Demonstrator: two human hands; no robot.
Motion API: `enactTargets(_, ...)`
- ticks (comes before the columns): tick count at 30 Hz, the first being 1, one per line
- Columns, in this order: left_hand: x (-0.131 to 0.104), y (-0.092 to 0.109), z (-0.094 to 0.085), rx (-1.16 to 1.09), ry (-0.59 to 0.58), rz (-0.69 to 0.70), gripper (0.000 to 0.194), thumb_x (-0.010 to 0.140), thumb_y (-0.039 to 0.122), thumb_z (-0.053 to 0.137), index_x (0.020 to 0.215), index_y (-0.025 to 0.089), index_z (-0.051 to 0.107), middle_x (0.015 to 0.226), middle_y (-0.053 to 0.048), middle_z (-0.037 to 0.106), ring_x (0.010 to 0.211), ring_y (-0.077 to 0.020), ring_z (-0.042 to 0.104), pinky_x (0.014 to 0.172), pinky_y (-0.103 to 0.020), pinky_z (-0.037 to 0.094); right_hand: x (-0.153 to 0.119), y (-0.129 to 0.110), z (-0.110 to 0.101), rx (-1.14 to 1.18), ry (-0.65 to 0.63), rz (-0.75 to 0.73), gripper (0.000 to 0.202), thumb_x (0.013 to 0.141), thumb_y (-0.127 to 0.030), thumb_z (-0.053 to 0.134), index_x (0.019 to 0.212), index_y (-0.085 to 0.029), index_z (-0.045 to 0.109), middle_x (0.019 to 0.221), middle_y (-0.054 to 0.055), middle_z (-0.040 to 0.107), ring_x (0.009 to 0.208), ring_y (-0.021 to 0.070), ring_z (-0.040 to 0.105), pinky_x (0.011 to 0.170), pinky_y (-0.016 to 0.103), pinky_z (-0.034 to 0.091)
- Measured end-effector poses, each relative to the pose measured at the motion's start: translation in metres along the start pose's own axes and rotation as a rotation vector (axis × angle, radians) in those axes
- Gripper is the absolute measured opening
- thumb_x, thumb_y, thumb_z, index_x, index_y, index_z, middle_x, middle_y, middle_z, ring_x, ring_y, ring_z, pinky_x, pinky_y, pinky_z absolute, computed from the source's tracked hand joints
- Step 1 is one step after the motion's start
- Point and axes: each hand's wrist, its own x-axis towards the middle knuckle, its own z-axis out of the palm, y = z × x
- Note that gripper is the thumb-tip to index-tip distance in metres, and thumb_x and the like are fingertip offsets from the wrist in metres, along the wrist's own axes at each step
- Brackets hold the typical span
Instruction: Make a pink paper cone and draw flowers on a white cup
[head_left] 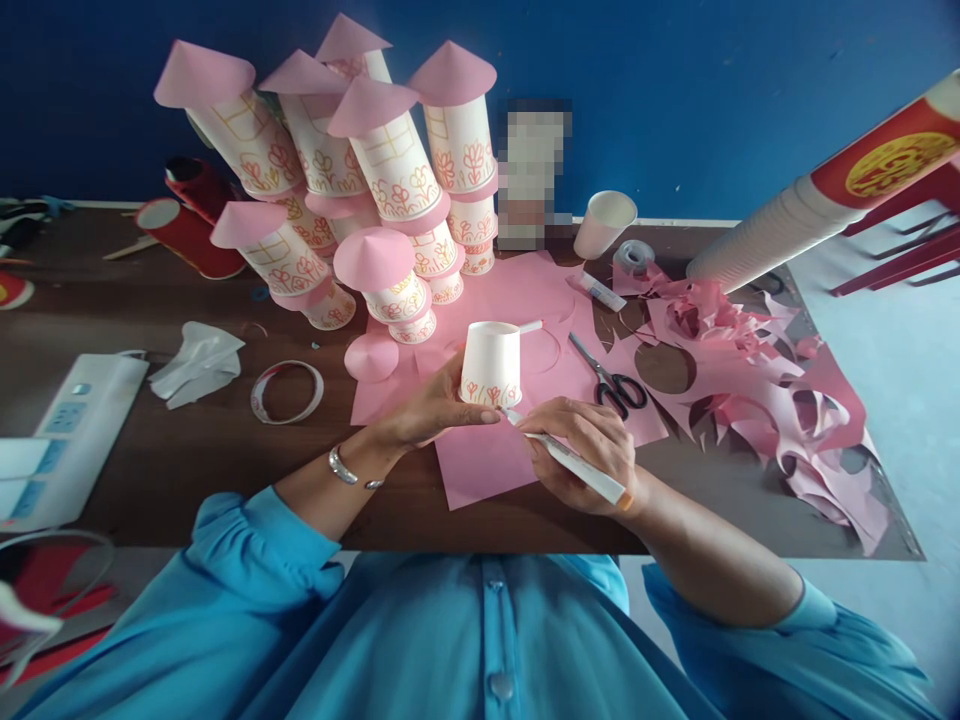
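My left hand (439, 405) grips a white paper cup (491, 360) from its left side, with the thumb along the lower edge. Red and orange flowers are drawn around the lower part of the cup. In my right hand (585, 445) is a white marker pen (577, 465) with an orange end, its tip at the cup's lower edge near my left thumb. Pink paper sheets (476, 470) lie beneath both hands. Black-handled scissors (611, 380) rest just beyond my right hand, and a small pink paper cone (371, 357) sits beyond my left wrist.
Several cup towers with pink cone roofs (397, 150) stand at the back left. A tape roll (287, 392), crumpled plastic (199, 362) and a power strip (82, 440) lie left. Pink scraps (750, 400), a glue tube (602, 291) and a tall cup stack (787, 230) occupy the right.
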Motion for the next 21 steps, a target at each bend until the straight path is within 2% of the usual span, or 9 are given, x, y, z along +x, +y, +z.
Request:
enactTargets(5, -0.003, 0.001, -0.002, -0.027, 0.000, 0.005, 0.064, 0.073, 0.035, 0.096, 0.128, 0.025, 0.068, 0.104, -0.004, 0.072, 0.097, -0.0223, 0.067, 0.087, -0.037, 0.056, -0.004, 0.001, -0.003, -0.005, 0.132, 0.042, 0.027, 0.095, -0.011, 0.064, 0.119, -0.023, 0.067, 0.089, 0.005, 0.078, 0.077, 0.0198, 0.077, 0.067, 0.031, 0.065)
enactTargets(9, -0.003, 0.004, -0.002, -0.054, -0.044, 0.026, 0.059, 0.079, 0.035, 0.093, 0.132, 0.025, 0.070, 0.119, -0.011, 0.076, 0.110, -0.0290, 0.071, 0.097, -0.043, 0.056, -0.006, 0.006, -0.001, -0.045, 0.195, 0.119, 0.030, 0.097, -0.014, 0.064, 0.125, -0.025, 0.067, 0.097, 0.006, 0.079, 0.085, 0.0227, 0.079, 0.072, 0.035, 0.066)
enactTargets(15, -0.005, 0.005, 0.000, -0.105, -0.096, 0.031, 0.053, 0.096, 0.039, 0.077, 0.146, 0.028, 0.064, 0.134, -0.011, 0.075, 0.130, -0.0315, 0.069, 0.107, -0.041, 0.054, -0.006, 0.008, 0.000, -0.040, 0.170, 0.113, 0.032, 0.099, -0.014, 0.062, 0.129, -0.026, 0.066, 0.099, 0.006, 0.079, 0.090, 0.0229, 0.080, 0.074, 0.034, 0.066)
enactTargets(18, -0.007, 0.000, -0.004, -0.109, -0.090, -0.015, 0.058, 0.091, 0.037, 0.083, 0.145, 0.027, 0.063, 0.133, -0.008, 0.075, 0.130, -0.0323, 0.068, 0.111, -0.043, 0.052, -0.006, 0.008, 0.000, -0.031, 0.142, 0.096, 0.032, 0.099, -0.013, 0.062, 0.129, -0.024, 0.066, 0.100, 0.007, 0.079, 0.091, 0.0220, 0.079, 0.075, 0.033, 0.066)
enactTargets(21, -0.007, -0.003, -0.006, -0.066, -0.074, -0.033, 0.059, 0.083, 0.033, 0.090, 0.136, 0.026, 0.067, 0.124, -0.006, 0.077, 0.121, -0.0303, 0.070, 0.108, -0.042, 0.053, -0.006, 0.007, 0.001, -0.016, 0.107, 0.065, 0.031, 0.098, -0.012, 0.064, 0.128, -0.022, 0.065, 0.103, 0.008, 0.079, 0.092, 0.0212, 0.079, 0.076, 0.031, 0.066)
